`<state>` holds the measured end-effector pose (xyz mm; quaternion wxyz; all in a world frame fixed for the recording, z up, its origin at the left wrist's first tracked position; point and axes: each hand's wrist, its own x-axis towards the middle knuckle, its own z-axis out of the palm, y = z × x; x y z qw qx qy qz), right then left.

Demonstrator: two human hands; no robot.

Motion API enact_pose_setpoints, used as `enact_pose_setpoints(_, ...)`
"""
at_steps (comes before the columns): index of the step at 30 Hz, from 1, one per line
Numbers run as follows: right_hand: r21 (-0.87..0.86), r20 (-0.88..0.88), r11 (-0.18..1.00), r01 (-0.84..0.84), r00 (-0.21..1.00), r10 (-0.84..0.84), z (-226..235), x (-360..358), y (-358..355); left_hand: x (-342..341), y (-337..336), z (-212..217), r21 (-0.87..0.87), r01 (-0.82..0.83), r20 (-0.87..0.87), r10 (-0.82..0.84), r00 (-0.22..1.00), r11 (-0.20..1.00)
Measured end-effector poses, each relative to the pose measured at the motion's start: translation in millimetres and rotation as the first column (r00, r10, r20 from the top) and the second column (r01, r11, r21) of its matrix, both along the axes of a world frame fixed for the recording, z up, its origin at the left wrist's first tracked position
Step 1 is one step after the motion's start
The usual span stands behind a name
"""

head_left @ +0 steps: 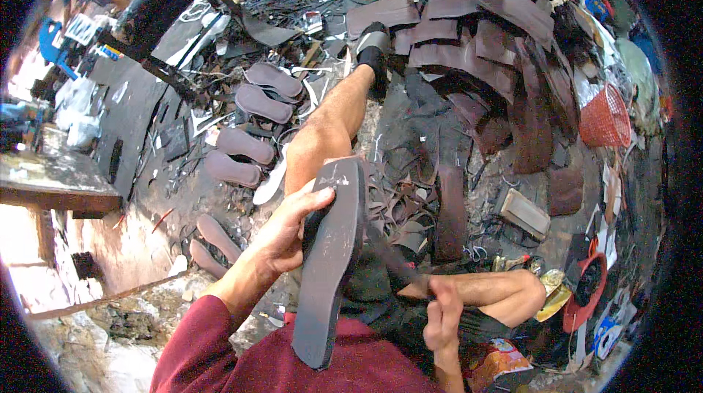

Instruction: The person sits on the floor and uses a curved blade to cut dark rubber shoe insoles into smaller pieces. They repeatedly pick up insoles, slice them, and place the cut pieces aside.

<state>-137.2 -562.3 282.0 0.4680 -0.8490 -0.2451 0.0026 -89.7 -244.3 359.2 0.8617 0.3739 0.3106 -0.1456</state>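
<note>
— On the left, what is seen?

— A dark worktable (58,181) is set at the edge, and brown cut soles (253,126) are laid in a row on the scrap-strewn floor.

— And at the centre?

— A grey sole blank (333,261) is held upright by the left hand (289,228), fingers wrapped round its edge, above the lap.

— What is done by the right hand?

— The right hand (441,316) is closed around a dark tool, its blade blurred against the blank's right edge.

— Any packages?

— A red mesh basket (605,118) is seen far right; an orange printed packet (492,364) lies by the right knee; blue-and-white wrappers (611,331) are piled at lower right.
</note>
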Motion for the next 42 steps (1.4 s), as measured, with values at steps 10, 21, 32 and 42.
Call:
enact_pose_setpoints(10,-0.075,-0.018,0.995,0.058,0.998,-0.06,-25,-36,6,-2,-15,0,-0.002,-0.178,0.044,0.178,0.983,0.984)
enact_pose_setpoints(21,0.012,-0.021,0.998,0.069,0.997,-0.069,14,39,73,-3,-8,-14,0.092,-0.122,0.099,0.112,0.989,0.988)
enact_pose_setpoints(32,-0.111,-0.006,0.971,-0.21,0.978,0.211,55,145,111,3,9,-16,0.101,0.012,0.085,-0.021,0.996,0.995)
enact_pose_setpoints(42,-0.338,-0.268,0.675,-0.656,0.755,0.599,102,224,124,12,29,-13,0.276,0.264,0.059,-0.29,0.955,0.924)
